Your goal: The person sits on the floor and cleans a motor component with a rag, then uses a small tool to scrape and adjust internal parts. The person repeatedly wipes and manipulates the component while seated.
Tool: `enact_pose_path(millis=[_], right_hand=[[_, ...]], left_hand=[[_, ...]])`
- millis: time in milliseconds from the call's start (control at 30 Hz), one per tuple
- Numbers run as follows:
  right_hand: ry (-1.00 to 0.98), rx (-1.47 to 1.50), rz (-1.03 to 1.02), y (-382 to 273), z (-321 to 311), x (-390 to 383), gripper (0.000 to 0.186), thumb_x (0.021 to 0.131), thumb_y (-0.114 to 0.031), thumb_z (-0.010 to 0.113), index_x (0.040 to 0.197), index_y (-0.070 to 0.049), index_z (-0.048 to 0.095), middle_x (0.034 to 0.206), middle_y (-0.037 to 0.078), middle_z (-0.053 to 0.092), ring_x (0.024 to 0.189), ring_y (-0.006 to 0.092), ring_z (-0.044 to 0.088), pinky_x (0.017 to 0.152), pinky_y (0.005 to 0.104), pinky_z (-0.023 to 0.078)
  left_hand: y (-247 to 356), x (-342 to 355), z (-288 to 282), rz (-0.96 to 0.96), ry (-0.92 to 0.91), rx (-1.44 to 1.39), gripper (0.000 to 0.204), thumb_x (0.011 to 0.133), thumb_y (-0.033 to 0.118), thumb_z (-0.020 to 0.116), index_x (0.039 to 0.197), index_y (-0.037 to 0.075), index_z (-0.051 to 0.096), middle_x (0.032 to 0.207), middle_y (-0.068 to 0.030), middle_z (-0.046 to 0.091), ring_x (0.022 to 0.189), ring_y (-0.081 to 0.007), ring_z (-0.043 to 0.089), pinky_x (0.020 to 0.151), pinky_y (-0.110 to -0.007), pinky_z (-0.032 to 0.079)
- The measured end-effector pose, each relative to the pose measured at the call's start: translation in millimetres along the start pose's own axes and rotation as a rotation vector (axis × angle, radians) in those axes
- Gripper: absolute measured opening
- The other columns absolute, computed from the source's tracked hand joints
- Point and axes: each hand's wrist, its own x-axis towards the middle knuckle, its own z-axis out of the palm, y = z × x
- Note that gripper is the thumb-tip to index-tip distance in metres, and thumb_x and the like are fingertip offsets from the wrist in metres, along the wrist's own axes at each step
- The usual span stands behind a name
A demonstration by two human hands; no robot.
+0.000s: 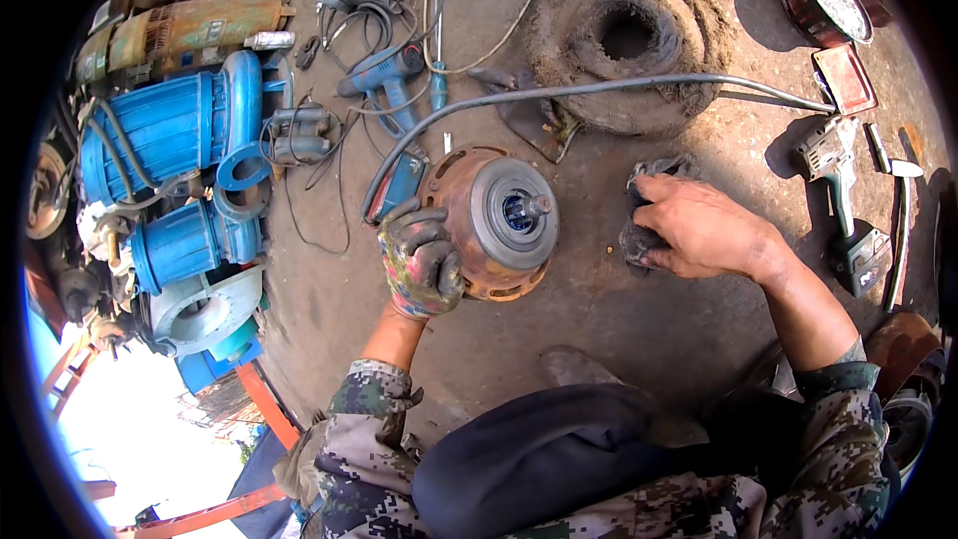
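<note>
In the middle of the floor stands a rusty round pump motor (469, 230), with a grey ring-shaped face and a short shaft pointing up. My left hand (420, 258), in a patterned, dirt-blackened work glove, is closed against the motor's left side, its fingers curled at the rim. Bare and apart from the motor, my right hand (704, 225) pinches a dark, crumpled, grimy rag (640, 240) against the floor to the right. A thick black cable (559, 92) arcs behind the motor from its left side toward the far right.
Blue pumps (160, 135) and rusty cylinders (200, 25) line the left. A blue power drill (389, 80) lies among cords. Behind the motor is a mud-caked ring-shaped part (629, 40). At right are a grey power tool (830, 160), a hammer (901, 200) and a paint can (828, 5).
</note>
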Motion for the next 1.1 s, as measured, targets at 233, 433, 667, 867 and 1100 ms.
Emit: enact_pose_path(millis=[233,433,667,867,1100], right_hand=[[0.129,0.261,-0.033,4,23,13,0.035,0.091,-0.031,0.08,0.096,0.001,0.066,0.103,0.019,0.063,0.103,0.0429,0.066,0.095,0.0521,0.052],[0.21,0.891,0.45,-7,53,49,0.05,0.102,-0.044,0.077,0.088,0.001,0.063,0.078,0.013,0.063,0.074,0.0206,0.06,0.072,0.0419,0.051],[0.499,1.583,0.42,-25,108,71,0.039,0.098,-0.033,0.085,0.109,0.004,0.076,0.101,0.009,0.072,0.092,0.0165,0.064,0.083,0.0363,0.054],[0.417,1.39,-0.038,-16,134,50,0.047,0.089,0.013,0.069,0.136,0.003,0.067,0.155,0.011,0.05,0.136,0.0199,0.058,0.113,0.0341,0.051],[0.591,1.623,0.368,-6,123,61,0.034,0.096,0.005,0.074,0.129,0.003,0.066,0.116,0.007,0.074,0.101,0.0127,0.07,0.093,0.028,0.058]], left_hand=[[1,1,3,0.01,0.0,0.005,0.022,0.077,0.007,0.071,0.093,0.014,0.058,0.097,-0.0058,0.064,0.102,-0.0334,0.07,0.102,-0.057,0.051],[0,-6,-1,-0.015,-0.021,0.016,0.022,0.078,0.006,0.068,0.096,0.014,0.057,0.097,-0.0063,0.064,0.102,-0.0341,0.07,0.102,-0.059,0.05],[2,-4,0,-0.015,-0.031,0.036,0.022,0.079,0.005,0.066,0.096,0.014,0.057,0.097,-0.0063,0.063,0.102,-0.0341,0.071,0.102,-0.058,0.05],[2,-1,1,-0.006,-0.03,0.026,0.022,0.078,0.006,0.066,0.095,0.014,0.056,0.096,-0.0059,0.063,0.1,-0.0337,0.07,0.102,-0.057,0.049],[-1,-6,-1,-0.019,-0.03,0.035,0.022,0.078,0.006,0.066,0.095,0.014,0.056,0.095,-0.0056,0.063,0.1,-0.0334,0.07,0.102,-0.057,0.05]])
